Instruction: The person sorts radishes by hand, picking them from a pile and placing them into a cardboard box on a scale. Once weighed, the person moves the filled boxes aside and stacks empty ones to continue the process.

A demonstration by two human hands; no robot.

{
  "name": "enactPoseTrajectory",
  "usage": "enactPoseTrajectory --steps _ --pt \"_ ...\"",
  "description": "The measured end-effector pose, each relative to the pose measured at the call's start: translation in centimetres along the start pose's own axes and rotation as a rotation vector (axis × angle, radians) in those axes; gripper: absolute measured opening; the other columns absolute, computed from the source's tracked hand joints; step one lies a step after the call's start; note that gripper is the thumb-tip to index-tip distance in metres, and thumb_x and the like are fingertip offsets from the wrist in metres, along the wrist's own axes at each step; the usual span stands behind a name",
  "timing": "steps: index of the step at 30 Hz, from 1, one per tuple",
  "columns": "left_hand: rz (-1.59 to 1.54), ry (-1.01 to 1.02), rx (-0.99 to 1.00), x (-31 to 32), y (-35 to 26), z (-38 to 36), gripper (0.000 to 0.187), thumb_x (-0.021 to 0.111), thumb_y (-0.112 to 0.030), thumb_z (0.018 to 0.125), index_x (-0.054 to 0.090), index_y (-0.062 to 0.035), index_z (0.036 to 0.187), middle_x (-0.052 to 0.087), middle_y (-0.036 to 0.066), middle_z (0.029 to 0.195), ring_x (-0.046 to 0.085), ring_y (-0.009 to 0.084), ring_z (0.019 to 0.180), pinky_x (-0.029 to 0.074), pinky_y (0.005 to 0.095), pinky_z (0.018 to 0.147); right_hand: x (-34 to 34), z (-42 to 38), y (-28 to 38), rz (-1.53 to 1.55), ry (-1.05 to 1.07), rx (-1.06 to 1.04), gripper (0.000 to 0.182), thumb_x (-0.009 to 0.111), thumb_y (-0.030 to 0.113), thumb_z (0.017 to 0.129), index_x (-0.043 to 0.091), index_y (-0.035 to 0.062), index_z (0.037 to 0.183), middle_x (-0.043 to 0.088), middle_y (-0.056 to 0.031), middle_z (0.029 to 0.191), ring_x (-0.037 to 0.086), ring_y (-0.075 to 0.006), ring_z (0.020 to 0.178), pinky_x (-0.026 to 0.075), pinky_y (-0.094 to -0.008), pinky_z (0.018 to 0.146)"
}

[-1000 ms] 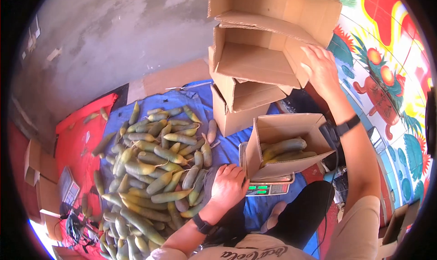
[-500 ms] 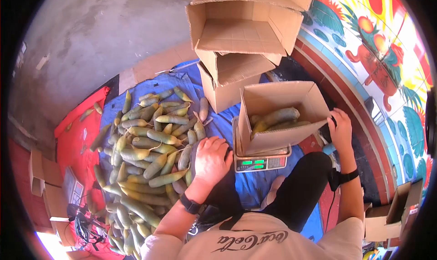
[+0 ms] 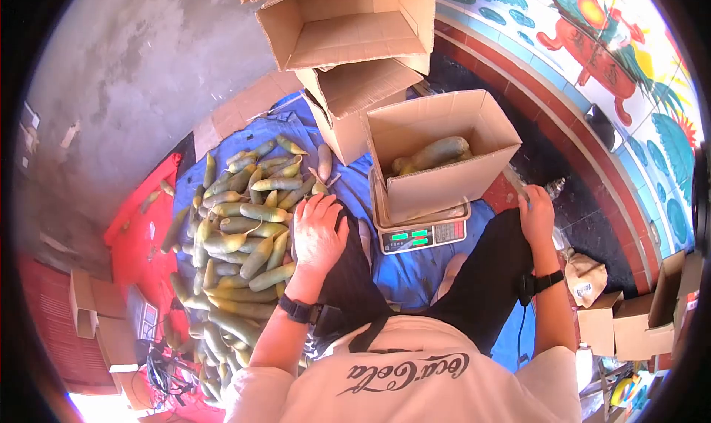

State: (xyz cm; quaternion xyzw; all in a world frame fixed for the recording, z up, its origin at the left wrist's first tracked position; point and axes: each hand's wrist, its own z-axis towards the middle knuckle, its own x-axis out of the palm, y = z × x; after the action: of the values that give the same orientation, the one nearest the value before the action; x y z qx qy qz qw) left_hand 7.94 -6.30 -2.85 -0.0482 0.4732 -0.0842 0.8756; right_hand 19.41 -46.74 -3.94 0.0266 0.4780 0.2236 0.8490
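My left hand (image 3: 320, 232) lies flat on my left knee, fingers stretched out and holding nothing. Beside it is a large heap of long green radishes (image 3: 257, 254) on a blue tarp. At my right knee rests my right hand (image 3: 536, 217), empty, its fingers loosely extended and apart from the box. An open cardboard box (image 3: 453, 182) sits on a digital scale (image 3: 425, 236) in front of me. Inside the box lie some green radishes (image 3: 438, 154), partly hidden by its walls. Green digits glow on the scale's display, too small to read.
Open cardboard boxes (image 3: 348, 41) are stacked beyond the scale. A red sheet (image 3: 148, 223) lies left of the heap, with another scale (image 3: 142, 313) near it. More boxes (image 3: 638, 327) and a brown paper bag (image 3: 585, 276) stand at the right, by a painted tile wall.
My right hand has left the box's near right corner and come down to my right knee. My left hand stays on the left knee. The camera view has shifted.
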Motion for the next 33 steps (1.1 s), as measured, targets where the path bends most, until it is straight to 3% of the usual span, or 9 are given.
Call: enactPoseTrajectory --steps 6,13,26,33 --pt "0.020 -0.020 0.032 -2.3 -1.3 -1.2 0.024 0.066 -0.016 0.071 0.064 -0.0072 0.094 0.058 0.007 0.114 0.047 0.0270 0.116 0.031 0.0459 0.102 0.2 -1.1 -0.6 0.041 -0.142 0.101 0.010 0.061 0.008 0.079 0.061 0.0021 0.087 0.060 -0.0144 0.088 0.059 -0.0333 0.085 0.047 -0.0408 0.075" --pt "0.036 0.049 0.076 -1.4 -1.5 -2.7 0.021 0.066 -0.016 0.071 0.065 -0.0075 0.091 0.054 0.008 0.122 0.039 0.0311 0.124 0.025 0.0513 0.105 0.6 -1.9 0.1 0.081 -0.311 0.057 0.004 0.061 0.007 0.078 0.059 0.0038 0.080 0.058 -0.0131 0.079 0.058 -0.0329 0.075 0.047 -0.0409 0.067" --pt "0.005 0.108 0.072 0.9 -0.7 -2.4 0.016 0.065 -0.014 0.073 0.066 -0.0093 0.088 0.057 0.005 0.118 0.040 0.0311 0.124 0.024 0.0503 0.106 -2.1 -2.7 4.5 0.180 -0.269 0.109 0.003 0.059 0.005 0.079 0.059 0.0027 0.081 0.058 -0.0123 0.079 0.058 -0.0318 0.076 0.047 -0.0385 0.066" --pt "-0.007 0.113 0.075 1.4 -0.8 -2.0 0.017 0.066 -0.016 0.072 0.066 -0.0089 0.088 0.057 0.005 0.118 0.040 0.0315 0.124 0.023 0.0516 0.106 -0.8 -3.3 7.0 0.245 -0.185 0.032 0.006 0.061 0.004 0.077 0.060 0.0023 0.083 0.062 -0.0133 0.090 0.059 -0.0320 0.086 0.048 -0.0384 0.076"
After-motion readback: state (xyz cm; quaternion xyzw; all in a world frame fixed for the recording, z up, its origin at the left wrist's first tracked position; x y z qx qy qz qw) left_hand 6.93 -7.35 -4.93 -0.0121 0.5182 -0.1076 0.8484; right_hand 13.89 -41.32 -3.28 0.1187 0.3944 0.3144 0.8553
